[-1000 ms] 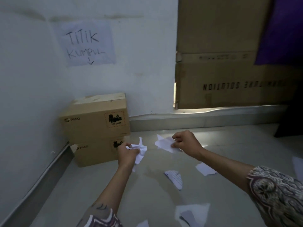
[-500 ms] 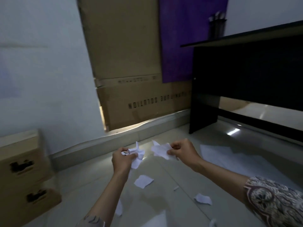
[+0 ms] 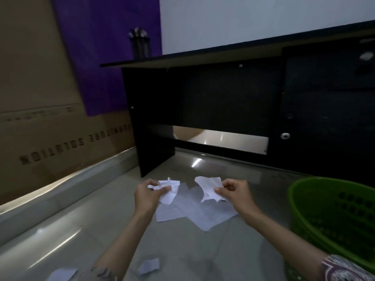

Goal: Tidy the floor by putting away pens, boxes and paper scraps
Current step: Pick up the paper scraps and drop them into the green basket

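Note:
My left hand (image 3: 149,194) grips a crumpled bunch of white paper scraps (image 3: 169,189) above the floor. My right hand (image 3: 236,192) pinches a torn white paper scrap (image 3: 209,188) a little to the right of it. Under both hands lie white paper sheets (image 3: 199,211) flat on the tiles. Two small scraps, one (image 3: 149,265) and another (image 3: 61,274), lie near the bottom edge. A green plastic basket (image 3: 308,191) stands on the floor at the right, close to my right forearm.
A black desk (image 3: 223,102) stands ahead with a dark pen holder (image 3: 140,45) on its top. Large flat cardboard boxes (image 3: 40,118) lean on the left wall behind a grey skirting (image 3: 67,185). A purple panel (image 3: 105,47) stands behind the desk.
The view has swung right: the stacked small boxes have left the frame, and the desk and green basket have come in. Both hands still hold their paper scraps.

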Motion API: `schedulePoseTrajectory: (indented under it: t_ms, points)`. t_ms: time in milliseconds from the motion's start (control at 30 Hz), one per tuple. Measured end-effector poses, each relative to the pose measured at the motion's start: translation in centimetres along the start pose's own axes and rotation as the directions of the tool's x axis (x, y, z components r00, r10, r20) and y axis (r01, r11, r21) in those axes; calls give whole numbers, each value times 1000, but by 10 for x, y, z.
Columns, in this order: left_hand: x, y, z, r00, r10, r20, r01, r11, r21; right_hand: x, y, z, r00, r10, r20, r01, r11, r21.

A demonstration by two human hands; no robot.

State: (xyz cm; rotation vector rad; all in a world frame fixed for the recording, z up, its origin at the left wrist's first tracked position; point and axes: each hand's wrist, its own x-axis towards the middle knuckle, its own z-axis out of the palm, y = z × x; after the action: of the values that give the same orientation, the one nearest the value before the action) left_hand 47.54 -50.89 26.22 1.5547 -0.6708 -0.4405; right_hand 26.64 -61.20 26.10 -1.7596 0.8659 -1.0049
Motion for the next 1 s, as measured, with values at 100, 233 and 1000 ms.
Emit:
schedulePoseTrajectory:
  t_ms: [100,233,1000]
  points:
    - [-11,15,71,991,47,128,-45,999,-18,-4,12,-59,997,4,-78,-5,1000,-19]
    - [-37,34,159,966,79,246,-72,997,-37,-19,18,-132,982,-65,-180,46,993,-110]
    - [-129,68,336,765,-95,637,16,992,128,-71,68,-312,933,166,-321,-287,880,-378]
